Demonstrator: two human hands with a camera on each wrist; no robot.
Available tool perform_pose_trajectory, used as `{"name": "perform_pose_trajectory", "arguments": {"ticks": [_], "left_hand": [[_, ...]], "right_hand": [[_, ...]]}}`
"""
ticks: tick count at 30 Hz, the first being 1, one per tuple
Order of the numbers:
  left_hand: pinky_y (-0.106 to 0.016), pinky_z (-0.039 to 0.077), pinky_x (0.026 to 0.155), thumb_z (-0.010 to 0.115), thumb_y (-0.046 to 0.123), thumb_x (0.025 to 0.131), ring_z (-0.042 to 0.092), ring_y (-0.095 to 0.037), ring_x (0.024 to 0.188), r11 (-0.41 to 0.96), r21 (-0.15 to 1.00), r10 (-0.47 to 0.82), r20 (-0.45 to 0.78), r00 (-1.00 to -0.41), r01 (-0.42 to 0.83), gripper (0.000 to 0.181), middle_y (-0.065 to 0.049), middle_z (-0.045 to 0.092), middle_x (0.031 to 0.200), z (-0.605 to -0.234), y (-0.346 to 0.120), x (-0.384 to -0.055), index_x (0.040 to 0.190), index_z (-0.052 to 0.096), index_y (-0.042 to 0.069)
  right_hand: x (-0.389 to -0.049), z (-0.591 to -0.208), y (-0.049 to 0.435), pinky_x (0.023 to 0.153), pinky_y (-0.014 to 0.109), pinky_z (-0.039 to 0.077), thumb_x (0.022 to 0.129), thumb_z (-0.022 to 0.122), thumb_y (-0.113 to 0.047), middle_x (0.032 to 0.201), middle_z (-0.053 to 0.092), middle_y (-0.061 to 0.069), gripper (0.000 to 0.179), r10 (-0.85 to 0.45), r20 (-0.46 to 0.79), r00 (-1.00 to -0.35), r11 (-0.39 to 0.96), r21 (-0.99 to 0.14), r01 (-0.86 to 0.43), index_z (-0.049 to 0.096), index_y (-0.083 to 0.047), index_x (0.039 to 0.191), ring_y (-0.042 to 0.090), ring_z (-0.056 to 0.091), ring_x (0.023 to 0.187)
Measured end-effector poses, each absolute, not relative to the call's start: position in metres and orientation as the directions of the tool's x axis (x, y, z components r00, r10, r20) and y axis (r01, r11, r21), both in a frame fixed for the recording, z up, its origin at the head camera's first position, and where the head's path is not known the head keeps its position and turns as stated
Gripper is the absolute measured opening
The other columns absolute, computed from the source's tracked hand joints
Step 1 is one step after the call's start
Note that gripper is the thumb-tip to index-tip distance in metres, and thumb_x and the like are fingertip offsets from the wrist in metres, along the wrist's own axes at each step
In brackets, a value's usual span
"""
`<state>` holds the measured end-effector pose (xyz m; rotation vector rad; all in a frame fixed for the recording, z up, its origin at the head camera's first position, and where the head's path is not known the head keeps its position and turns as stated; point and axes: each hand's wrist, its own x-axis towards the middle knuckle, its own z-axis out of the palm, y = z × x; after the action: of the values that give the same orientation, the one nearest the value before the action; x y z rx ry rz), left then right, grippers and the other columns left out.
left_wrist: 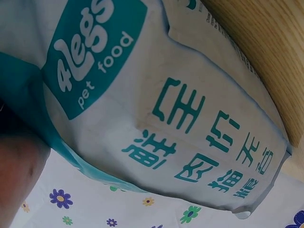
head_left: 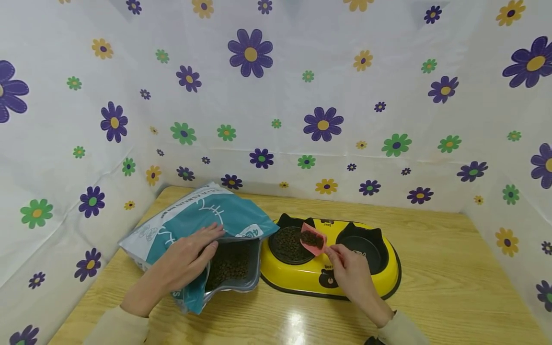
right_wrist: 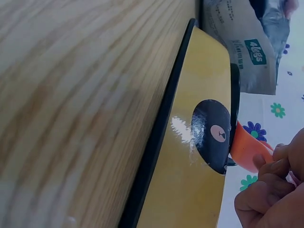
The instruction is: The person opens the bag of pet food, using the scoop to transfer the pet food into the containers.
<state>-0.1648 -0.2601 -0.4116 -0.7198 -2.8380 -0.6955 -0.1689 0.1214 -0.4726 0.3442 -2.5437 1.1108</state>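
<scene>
A pink scoop (head_left: pixel 316 249) heaped with brown kibble is held by its handle in my right hand (head_left: pixel 351 273). It sits at the right rim of the left black bowl (head_left: pixel 292 258), which has kibble in it. In the right wrist view the curled fingers (right_wrist: pixel 275 190) grip the scoop (right_wrist: pixel 249 148). My left hand (head_left: pixel 185 258) rests on the teal and white pet food bag (head_left: pixel 233 211), fingers extended beside its mouth. The bag lies on its side, gaping toward me, with kibble inside. Lettering covers the bag (left_wrist: pixel 156 118) in the left wrist view.
The yellow feeder base (head_left: pixel 293 279) holds both bowls, right of the bag. Its right black bowl (head_left: pixel 366 247) shows a bare bottom with pale lettering. The wooden table (head_left: pixel 453 278) meets a flower-patterned white cloth (head_left: pixel 284 96) at the back and sides.
</scene>
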Motion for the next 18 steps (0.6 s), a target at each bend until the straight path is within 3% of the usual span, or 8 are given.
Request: {"name": "perform_pose_trajectory", "arguments": {"ticks": [6, 10, 18], "left_hand": [[-0.060, 0.042, 0.115, 0.043, 0.027, 0.111, 0.046, -0.035, 0.147, 0.780, 0.403, 0.418, 0.232, -0.878, 0.478, 0.043, -0.011, 0.054, 0.154, -0.4118, -0.2602, -0.1638, 0.147, 0.056, 0.007], [-0.059, 0.042, 0.115, 0.044, 0.026, 0.111, 0.046, -0.035, 0.146, 0.784, 0.397, 0.416, 0.236, -0.878, 0.478, 0.043, -0.011, 0.054, 0.153, -0.4122, -0.2601, -0.1632, 0.146, 0.056, 0.007], [-0.060, 0.042, 0.115, 0.045, 0.025, 0.110, 0.047, -0.036, 0.145, 0.789, 0.386, 0.411, 0.245, -0.878, 0.477, 0.042, -0.012, 0.055, 0.152, -0.4129, -0.2595, -0.1632, 0.146, 0.057, 0.006]], "right_hand": [[-0.1681, -0.4785, 0.1208, 0.047, 0.015, 0.033, 0.091, 0.074, -0.006, 0.063, 0.049, -0.010, 0.005, -0.171, 0.544, -0.821, 0.735, -0.485, -0.474, 0.072, -0.003, 0.094, -0.001, 0.037, 0.055], [-0.1667, -0.4804, 0.1202, 0.047, 0.013, 0.032, 0.088, 0.078, -0.006, 0.066, 0.049, -0.007, 0.010, -0.216, 0.594, -0.775, 0.791, -0.359, -0.495, 0.070, -0.004, 0.094, 0.001, 0.037, 0.056], [-0.1651, -0.4792, 0.1183, 0.046, 0.011, 0.031, 0.088, 0.079, -0.007, 0.070, 0.053, -0.003, 0.017, -0.241, 0.602, -0.761, 0.830, -0.279, -0.483, 0.069, -0.003, 0.101, 0.001, 0.039, 0.054]]}}
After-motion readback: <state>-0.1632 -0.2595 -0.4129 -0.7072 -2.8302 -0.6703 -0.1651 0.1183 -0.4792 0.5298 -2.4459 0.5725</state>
